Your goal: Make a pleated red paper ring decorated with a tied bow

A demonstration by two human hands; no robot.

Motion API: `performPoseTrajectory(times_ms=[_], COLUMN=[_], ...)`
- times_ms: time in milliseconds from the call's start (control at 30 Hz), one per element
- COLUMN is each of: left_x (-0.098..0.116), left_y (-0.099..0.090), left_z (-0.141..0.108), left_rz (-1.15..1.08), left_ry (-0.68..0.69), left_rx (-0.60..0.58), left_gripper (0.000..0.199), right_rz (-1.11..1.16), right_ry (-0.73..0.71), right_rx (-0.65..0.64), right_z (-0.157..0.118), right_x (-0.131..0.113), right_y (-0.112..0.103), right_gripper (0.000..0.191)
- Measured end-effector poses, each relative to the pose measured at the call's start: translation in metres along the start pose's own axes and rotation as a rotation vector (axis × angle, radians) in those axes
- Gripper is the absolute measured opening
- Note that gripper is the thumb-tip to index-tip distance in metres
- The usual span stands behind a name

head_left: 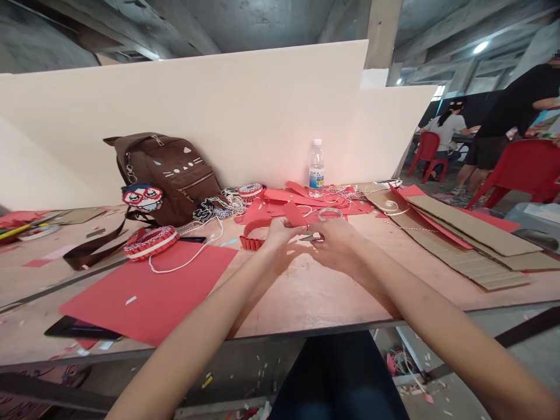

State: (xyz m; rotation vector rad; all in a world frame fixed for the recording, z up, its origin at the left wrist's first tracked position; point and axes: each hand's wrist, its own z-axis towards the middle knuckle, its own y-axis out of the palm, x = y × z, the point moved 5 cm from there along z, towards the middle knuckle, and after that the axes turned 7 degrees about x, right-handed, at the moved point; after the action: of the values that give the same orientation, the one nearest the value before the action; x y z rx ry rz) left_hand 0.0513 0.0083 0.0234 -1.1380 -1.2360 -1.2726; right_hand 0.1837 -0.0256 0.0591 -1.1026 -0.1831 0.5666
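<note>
1. The plywood workbench [306,309] spans your view from left to right, scattered with paper scraps. Your dark trousers [336,379] show below its near edge.
2. White partition boards [184,111] rise along the far edge. Beyond them on the right, a co-worker in black [520,105] stands and a person in a white top [446,128] sits, with red plastic chairs [522,172] nearby.
3. A large red paper sheet [144,291] lies at near left. A dark tablet [81,328] pokes out from under its near corner.
4. Long corrugated cardboard strips [472,233] are stacked at right, with red paper edges showing beneath them.
5. A brown cat-face backpack [166,175] leans against the partition at far left. A beaded owl charm [142,196] hangs from it.
6. A water bottle [316,169] stands upright at far centre, behind loose red paper cut-offs [306,197].
7. A red paper rosette [151,242] sits on the far edge of the sheet. A pleated red paper strip [251,238] lies just left of your left hand.
8. Your left hand [280,233] is narrowed, pinching a red paper piece [294,213] at mid-bench, just beyond your hands.
9. Your right hand [339,245] is curled around small scissors [310,237], close beside your left hand. The blades show, but the handles are hidden by your fingers.
10. A thin wire ring [329,213] lies just beyond your right hand.
</note>
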Motion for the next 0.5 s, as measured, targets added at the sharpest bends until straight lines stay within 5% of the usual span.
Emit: performPoseTrajectory(times_ms=[200,367,500], left_x=[0.017,0.022,0.014], left_y=[-0.024,-0.027,-0.009], left_z=[0.026,0.034,0.016], left_rz=[-0.033,-0.031,0.004], left_ry=[0.081,0.114,0.116], left_rx=[0.155,0.125,0.048], left_gripper=[0.036,0.038,0.028], right_rz=[-0.126,-0.146,0.142], right_ry=[0.009,0.183,0.254], right_rx=[-0.143,-0.234,-0.048], right_z=[-0.001,0.004,0.008], right_x=[0.015,0.042,0.045], right_y=[0.013,0.031,0.028], right_gripper=[0.025,0.026,0.034])
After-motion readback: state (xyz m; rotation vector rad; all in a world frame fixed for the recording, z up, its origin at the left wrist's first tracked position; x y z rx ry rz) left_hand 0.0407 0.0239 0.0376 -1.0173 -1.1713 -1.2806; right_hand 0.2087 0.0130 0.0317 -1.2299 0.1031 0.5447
